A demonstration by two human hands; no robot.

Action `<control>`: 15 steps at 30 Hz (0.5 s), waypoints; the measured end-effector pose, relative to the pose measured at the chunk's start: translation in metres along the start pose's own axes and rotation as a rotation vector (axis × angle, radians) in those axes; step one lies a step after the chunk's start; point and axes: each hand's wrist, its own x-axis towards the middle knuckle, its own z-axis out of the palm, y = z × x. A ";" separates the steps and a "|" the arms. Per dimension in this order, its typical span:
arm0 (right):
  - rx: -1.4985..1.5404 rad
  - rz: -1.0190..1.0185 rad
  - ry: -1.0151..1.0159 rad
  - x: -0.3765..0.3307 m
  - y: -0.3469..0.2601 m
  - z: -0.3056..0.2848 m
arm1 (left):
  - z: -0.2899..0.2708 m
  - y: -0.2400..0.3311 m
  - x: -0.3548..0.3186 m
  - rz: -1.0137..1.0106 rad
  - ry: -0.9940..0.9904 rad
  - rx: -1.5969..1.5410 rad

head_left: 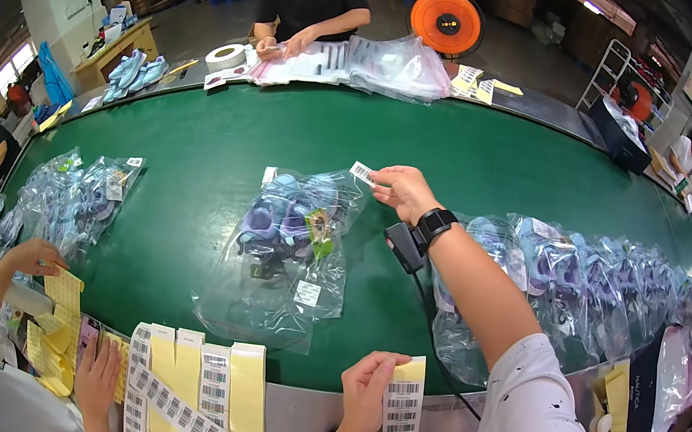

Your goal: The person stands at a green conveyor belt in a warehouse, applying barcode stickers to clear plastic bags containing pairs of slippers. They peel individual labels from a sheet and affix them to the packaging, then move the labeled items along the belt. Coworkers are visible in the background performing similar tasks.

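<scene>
Between the thumb and fingers of my right hand (403, 190) is a small white barcode label (363, 172). The label is at the upper right corner of a clear plastic bag (267, 307); whether it is stuck down I cannot tell. Inside that bag lies a pair of blue and purple sandals (282, 216) with a coloured tag. My left hand (365, 395), low in the view, grips the top of a strip of barcode labels (403, 410) on yellow backing. More label strips (214, 383) lie just left of it.
Bagged sandals (585, 276) form a row on the right of the green table (201, 116); others (83, 197) lie at left. A co-worker's hands (31, 256) handle yellow sheets (63, 309). Across the table another person (323, 1) handles plastic bags (398, 64). A cable (429, 316) hangs from my right wrist.
</scene>
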 end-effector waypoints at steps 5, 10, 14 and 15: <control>-0.066 -0.023 0.060 0.012 0.004 0.016 | 0.004 0.000 0.000 -0.001 0.012 0.007; -0.353 -0.095 0.290 0.000 0.003 0.033 | 0.005 0.003 -0.001 -0.002 0.013 0.026; -0.353 -0.194 0.108 -0.042 -0.030 0.007 | 0.007 0.001 0.001 -0.045 0.024 0.020; -0.292 -0.146 -0.040 -0.068 -0.049 0.000 | -0.001 -0.001 0.001 -0.055 0.007 0.007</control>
